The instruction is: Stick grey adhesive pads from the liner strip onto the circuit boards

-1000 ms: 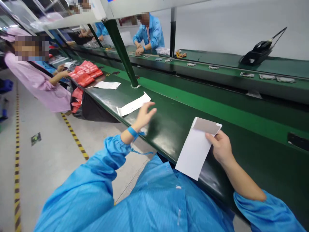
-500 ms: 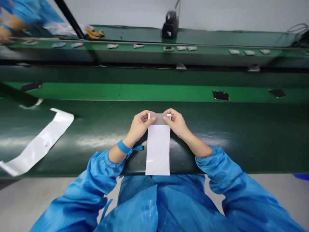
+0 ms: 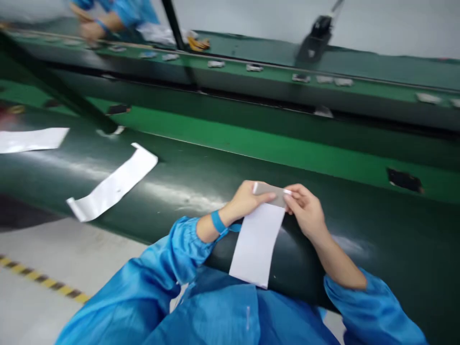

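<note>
Right at the front edge of the green table [image 3: 201, 167], a white sheet [image 3: 257, 244] slants down toward the person's blue coat [image 3: 230, 311], its top end held in both hands. Across that end runs a grey strip [image 3: 279, 199]. The left hand [image 3: 247, 199] grips the sheet's upper left side, thumb laid flat over the strip. The right hand [image 3: 307, 211] pinches the upper right corner between thumb and fingers. A blue band [image 3: 217, 221] circles the left wrist.

To the left, well apart from the hands, a longer white strip [image 3: 113, 184] lies aslant on the table with its ends curled; beyond it is another white piece [image 3: 34, 140], cut off by the view's edge. Near the longer strip stands a dark green post [image 3: 61, 86].

Farther back, a black flat piece [image 3: 405, 181] rests on the bright green band [image 3: 223, 141], over to the right. Small pale pieces [image 3: 215, 63] line the raised ledge behind. At the upper left, a co-worker's hand [image 3: 91, 32] is blurred. Yellow-and-black tape [image 3: 43, 281] crosses the floor.
</note>
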Motion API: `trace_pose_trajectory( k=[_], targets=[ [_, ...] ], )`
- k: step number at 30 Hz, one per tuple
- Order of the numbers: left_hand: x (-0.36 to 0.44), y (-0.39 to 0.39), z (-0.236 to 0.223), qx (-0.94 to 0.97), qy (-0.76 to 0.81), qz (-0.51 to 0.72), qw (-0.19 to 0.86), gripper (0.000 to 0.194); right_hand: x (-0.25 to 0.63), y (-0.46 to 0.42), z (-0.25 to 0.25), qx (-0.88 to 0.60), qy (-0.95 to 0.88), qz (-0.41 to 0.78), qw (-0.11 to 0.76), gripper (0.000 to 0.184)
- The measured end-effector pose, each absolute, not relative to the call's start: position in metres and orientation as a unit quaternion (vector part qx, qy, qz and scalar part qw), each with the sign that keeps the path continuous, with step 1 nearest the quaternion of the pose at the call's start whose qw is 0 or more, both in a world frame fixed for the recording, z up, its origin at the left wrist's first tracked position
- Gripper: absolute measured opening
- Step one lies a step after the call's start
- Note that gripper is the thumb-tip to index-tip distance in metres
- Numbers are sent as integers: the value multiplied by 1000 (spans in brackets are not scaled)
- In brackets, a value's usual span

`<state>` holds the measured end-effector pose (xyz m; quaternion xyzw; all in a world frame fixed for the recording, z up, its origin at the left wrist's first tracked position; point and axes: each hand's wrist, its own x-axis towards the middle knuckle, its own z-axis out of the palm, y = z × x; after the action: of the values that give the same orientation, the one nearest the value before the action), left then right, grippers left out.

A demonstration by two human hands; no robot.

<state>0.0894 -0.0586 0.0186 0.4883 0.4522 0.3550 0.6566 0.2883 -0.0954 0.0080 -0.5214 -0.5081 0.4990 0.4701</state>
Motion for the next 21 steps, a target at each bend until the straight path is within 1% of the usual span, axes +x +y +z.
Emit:
trace_pose_trajectory(
  k=[7,9,11,13,16,18,21],
  targets=[
    [65,-50,37,604,401,339,599,27,291,-89,8,-519,-590,445,430,24],
    [59,-47,40,598,403,340,604,26,288,-85,7,-526,-596,434,425,24],
    [58,-44,35,556,409,351,633,27,283,-79,4,-538,-580,432,433,26],
    [59,-42,24,501,420,381,654,28,277,-75,-1,-534,-547,454,458,29],
    [63,-41,8,462,423,423,655,31,266,-74,-10,-505,-486,522,486,37],
    [64,-41,3,462,412,438,652,32,259,-75,-16,-502,-474,555,465,41],
    [61,-40,4,466,411,448,642,30,249,-76,-21,-506,-483,563,439,44]
  ],
)
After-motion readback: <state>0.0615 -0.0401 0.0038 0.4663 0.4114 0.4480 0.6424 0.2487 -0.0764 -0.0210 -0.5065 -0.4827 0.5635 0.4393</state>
